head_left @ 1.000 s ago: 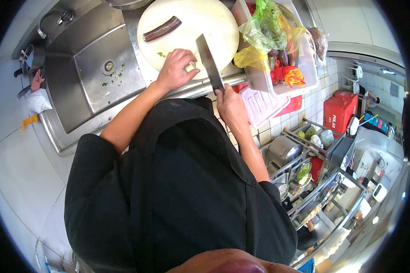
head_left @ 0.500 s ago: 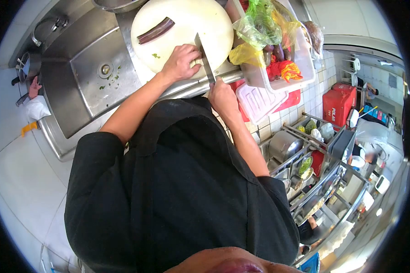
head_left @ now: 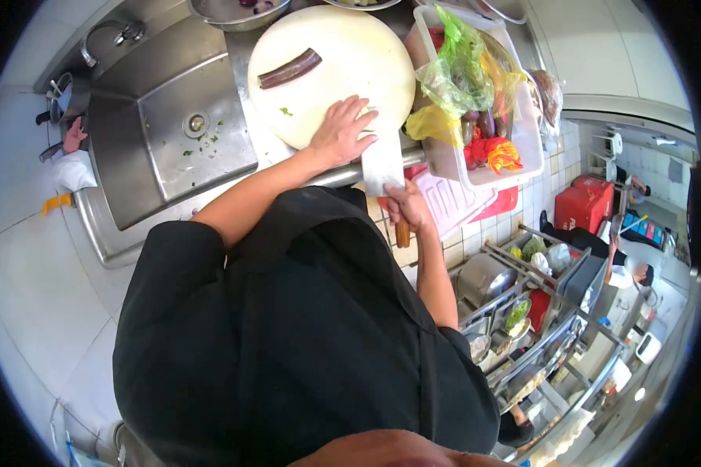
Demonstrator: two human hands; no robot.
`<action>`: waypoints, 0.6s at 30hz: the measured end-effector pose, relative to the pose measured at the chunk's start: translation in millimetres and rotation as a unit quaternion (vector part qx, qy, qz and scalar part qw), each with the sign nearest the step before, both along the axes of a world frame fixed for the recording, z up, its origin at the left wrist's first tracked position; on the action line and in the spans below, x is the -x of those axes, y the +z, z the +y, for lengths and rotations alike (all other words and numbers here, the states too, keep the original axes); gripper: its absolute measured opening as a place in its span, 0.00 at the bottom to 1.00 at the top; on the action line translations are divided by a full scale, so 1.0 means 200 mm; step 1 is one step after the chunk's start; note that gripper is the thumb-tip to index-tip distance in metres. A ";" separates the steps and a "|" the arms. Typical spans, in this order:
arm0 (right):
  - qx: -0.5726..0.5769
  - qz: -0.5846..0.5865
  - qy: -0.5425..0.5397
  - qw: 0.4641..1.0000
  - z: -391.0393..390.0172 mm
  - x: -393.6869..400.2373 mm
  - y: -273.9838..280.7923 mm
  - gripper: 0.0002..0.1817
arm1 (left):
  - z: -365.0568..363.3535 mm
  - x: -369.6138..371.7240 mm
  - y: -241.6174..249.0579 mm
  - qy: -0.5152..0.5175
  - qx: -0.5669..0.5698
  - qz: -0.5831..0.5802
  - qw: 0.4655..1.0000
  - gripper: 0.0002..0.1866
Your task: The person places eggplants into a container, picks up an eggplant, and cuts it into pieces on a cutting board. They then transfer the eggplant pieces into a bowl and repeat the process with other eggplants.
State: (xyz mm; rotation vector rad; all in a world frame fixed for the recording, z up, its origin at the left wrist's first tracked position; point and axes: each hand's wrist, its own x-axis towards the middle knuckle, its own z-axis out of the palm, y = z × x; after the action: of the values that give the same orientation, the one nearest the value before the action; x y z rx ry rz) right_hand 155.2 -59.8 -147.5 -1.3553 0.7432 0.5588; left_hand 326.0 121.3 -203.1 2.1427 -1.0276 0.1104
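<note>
On the round cream cutting board [head_left: 366, 35], a length of dark purple vegetable [head_left: 290, 68] lies near the left side, with a few green leaf scraps below it. My left hand [head_left: 339, 134] is over the board's lower edge, fingers spread and apart, beside the blade. What lies under its fingers is hard to make out. My right hand [head_left: 413, 207] grips the wooden handle of a cleaver [head_left: 382, 165], its broad blade turned face up and reaching over the board's edge.
Left of the board is a steel sink [head_left: 187, 86] with green scraps. Metal bowls [head_left: 237, 17] stand behind. A plastic bin [head_left: 514, 156] at right holds bags and purple vegetables. Pink lid [head_left: 444, 198] lies below it. Racks with pots and a person [head_left: 623, 272] are farther right.
The cleaver has turned from edge-on to flat and come nearer my body with my right hand. My left hand has spread its fingers. The view has shifted, and a person shows at right.
</note>
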 end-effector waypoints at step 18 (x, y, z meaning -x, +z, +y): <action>0.201 -0.165 -0.012 0.966 0.07 -0.41 0.38 0.11 | 0.11 -1.20 0.65 0.067 0.054 0.083 0.993 0.33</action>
State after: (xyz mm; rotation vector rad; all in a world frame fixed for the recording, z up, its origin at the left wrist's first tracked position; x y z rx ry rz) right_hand 236.9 -46.0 -72.1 -1.7586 0.6153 0.1535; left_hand 565.8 143.5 -72.8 2.0824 -0.7657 0.0490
